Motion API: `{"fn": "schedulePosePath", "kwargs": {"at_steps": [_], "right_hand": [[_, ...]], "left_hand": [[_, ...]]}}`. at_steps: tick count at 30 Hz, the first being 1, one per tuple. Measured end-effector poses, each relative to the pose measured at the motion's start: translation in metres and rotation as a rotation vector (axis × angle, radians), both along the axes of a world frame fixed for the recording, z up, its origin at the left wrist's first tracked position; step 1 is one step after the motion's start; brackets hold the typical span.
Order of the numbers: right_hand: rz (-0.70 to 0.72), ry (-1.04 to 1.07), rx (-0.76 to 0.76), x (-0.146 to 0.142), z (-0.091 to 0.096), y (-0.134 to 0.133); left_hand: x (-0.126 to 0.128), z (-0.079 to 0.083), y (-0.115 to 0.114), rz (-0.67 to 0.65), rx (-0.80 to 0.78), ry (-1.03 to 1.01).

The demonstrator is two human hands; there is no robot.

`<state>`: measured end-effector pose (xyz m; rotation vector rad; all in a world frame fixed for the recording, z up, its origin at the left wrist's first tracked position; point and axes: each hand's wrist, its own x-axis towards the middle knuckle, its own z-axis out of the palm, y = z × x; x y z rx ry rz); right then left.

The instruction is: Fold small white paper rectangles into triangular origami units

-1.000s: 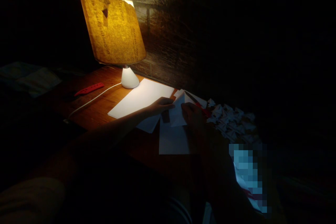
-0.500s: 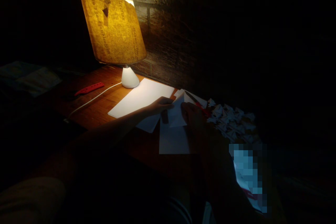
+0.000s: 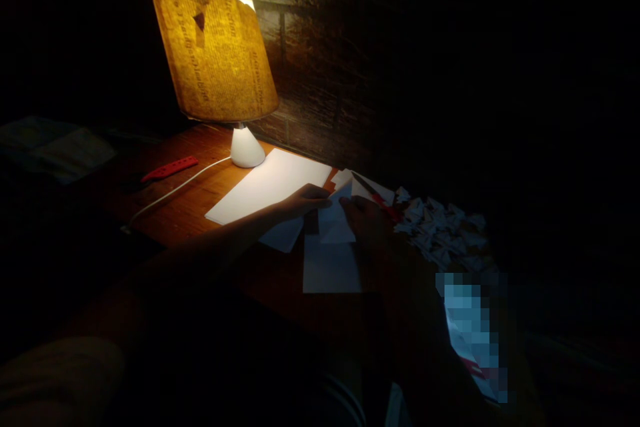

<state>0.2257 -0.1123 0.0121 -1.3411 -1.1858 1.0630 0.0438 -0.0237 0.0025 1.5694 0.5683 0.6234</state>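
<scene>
In dim lamplight my left hand (image 3: 306, 200) pinches the left edge of a small white sheet of paper (image 3: 336, 220) raised a little over the wooden desk (image 3: 190, 210). My right hand (image 3: 367, 223), in shadow, grips the same sheet at its right edge with fingers closed. A second white sheet (image 3: 330, 267) lies flat beneath it. Red-handled scissors (image 3: 377, 197) lie just beyond my right hand.
A lamp (image 3: 220, 57) with a newspaper-covered shade stands at the back, its white cord (image 3: 175, 190) trailing left. A larger white sheet (image 3: 270, 187) lies by its base. A red strip (image 3: 170, 168) lies left. A heap of small folded paper pieces (image 3: 440, 227) lies right.
The small sheet has turned slightly between my hands, its lower edge now narrower. Both hands stay almost in place.
</scene>
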Motion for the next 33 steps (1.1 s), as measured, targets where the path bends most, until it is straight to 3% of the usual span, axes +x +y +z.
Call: {"fn": "schedulePosePath", "kwargs": {"at_steps": [19,28,33], "right_hand": [[-0.089,0.181,0.039,0.0,-0.004,0.008],[0.06,-0.188,0.018,0.003,0.0,-0.002],[0.114,-0.274,0.085,-0.005,0.004,-0.005]], "left_hand": [[-0.002,0.001,0.001,-0.006,0.09,0.016],[0.001,0.002,-0.001,0.067,0.087,-0.036],[0.007,0.001,-0.002,0.21,0.173,-0.044]]}}
